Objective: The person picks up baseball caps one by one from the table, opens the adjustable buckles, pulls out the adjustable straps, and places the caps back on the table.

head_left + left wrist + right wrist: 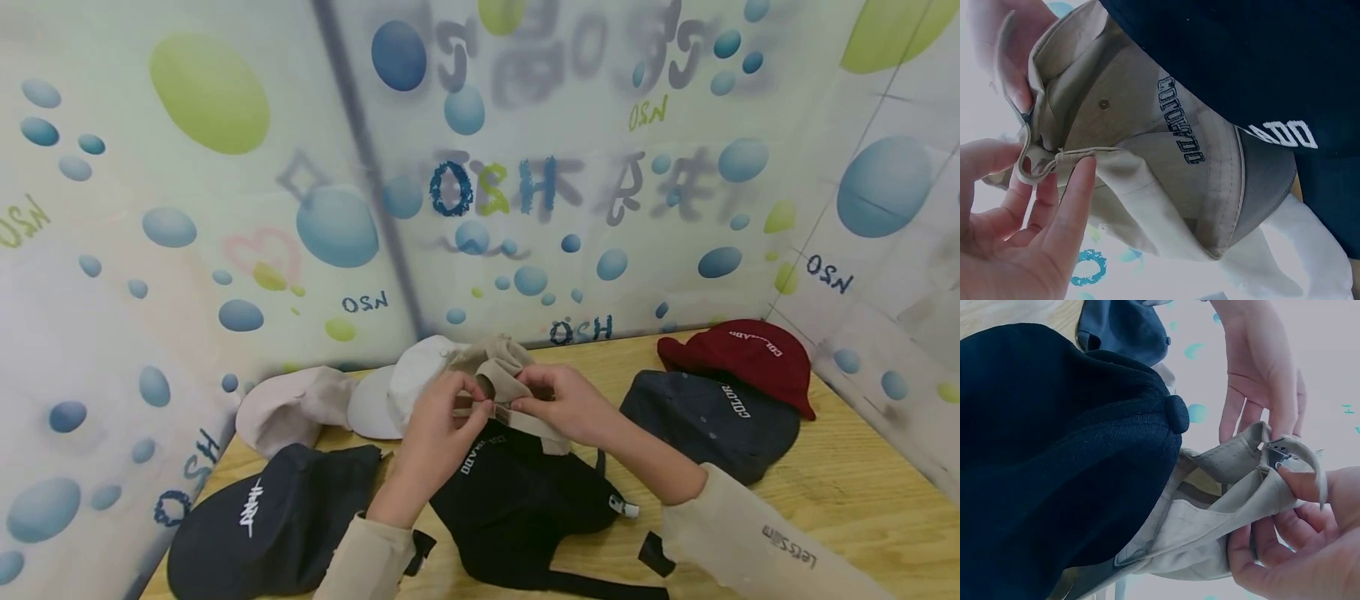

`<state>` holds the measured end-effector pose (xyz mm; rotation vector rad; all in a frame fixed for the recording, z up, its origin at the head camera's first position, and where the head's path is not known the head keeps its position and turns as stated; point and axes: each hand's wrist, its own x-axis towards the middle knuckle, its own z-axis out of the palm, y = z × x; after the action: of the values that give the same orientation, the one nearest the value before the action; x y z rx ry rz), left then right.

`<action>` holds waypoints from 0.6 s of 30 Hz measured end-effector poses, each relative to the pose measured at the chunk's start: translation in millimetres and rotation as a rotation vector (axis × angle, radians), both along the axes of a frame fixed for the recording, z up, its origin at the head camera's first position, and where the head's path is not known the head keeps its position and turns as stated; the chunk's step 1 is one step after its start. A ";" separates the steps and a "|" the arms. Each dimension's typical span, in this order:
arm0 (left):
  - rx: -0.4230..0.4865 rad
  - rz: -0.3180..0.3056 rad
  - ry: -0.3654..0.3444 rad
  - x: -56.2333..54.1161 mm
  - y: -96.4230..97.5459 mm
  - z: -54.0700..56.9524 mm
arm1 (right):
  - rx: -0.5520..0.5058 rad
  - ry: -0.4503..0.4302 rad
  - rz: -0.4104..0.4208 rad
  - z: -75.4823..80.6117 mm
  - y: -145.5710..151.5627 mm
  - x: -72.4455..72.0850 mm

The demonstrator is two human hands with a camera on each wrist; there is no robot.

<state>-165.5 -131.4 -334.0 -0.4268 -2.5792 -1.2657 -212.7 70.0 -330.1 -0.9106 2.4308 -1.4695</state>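
Note:
A beige baseball cap (491, 354) is held up at the middle of the table by both hands, above a black cap (517, 508). My left hand (442, 421) pinches the cap's back strap between thumb and fingers. From the other side, my right hand (558, 404) grips the strap near a small metal buckle (1279, 452). A loose strap end (1313, 465) curls out by the right thumb. Dark embroidered lettering (1179, 119) shows on the cap in the left wrist view. The black cap hides part of the beige one in both wrist views.
At the left lie a dark navy cap (277, 525), a pale pink cap (292, 408) and a white cap (412, 383). A dark blue-grey cap (712, 425) and a red cap (750, 358) overlap at the right. Behind the wooden table (840, 492) stands a dotted backdrop (510, 242).

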 end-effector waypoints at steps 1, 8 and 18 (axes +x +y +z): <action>-0.011 0.005 0.003 -0.4 -0.6 -0.5 | 0.002 -0.001 0.003 0.0 0.3 -0.1; -0.133 0.084 0.049 -2.8 -10.3 -3.2 | 0.016 -0.014 0.048 2.7 7.6 -1.0; -0.148 0.144 0.052 -7.3 -27.3 -7.1 | 0.016 -0.020 0.175 9.3 24.1 -6.0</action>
<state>-172.8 -158.7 -341.1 -0.2902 -2.6157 -1.0077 -218.7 94.1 -320.7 -1.0696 2.2801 -1.3887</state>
